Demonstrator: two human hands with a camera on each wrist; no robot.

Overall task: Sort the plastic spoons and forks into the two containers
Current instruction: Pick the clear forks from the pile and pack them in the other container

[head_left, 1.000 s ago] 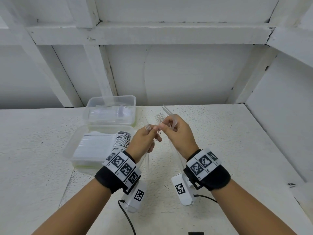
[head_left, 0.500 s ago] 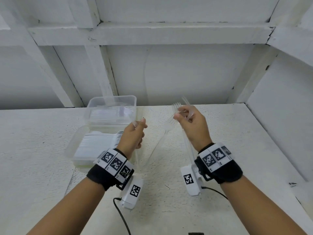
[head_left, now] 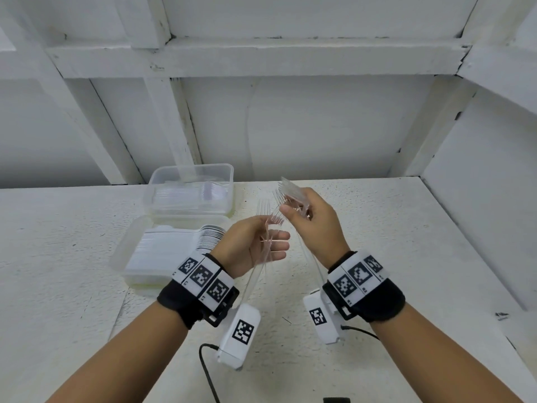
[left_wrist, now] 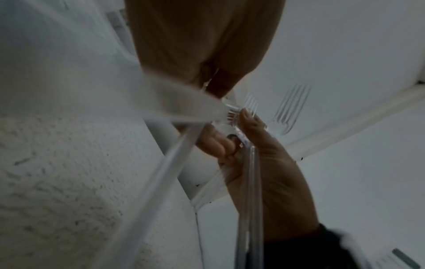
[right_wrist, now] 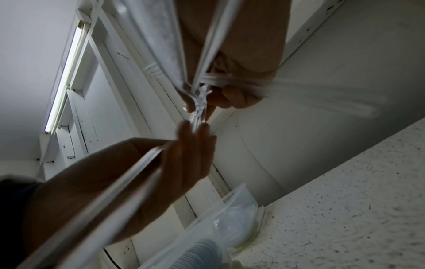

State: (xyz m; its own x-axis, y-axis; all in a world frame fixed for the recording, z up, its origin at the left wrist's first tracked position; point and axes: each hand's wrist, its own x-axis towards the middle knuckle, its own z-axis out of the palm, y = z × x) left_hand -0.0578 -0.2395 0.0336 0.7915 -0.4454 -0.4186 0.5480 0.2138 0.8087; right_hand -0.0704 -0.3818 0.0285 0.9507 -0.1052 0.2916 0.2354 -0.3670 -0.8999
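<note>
While both hands busy, two containers, several forks.

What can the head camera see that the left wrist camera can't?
Only the head view shows the two containers: the far container with clear forks, the near container with stacked white spoons, plus both marker wristbands.

Only the left wrist view shows the right hand's thumb side close up, and one fork head sticking out past it.

Both show the left hand and right hand holding clear forks above the white table.
</note>
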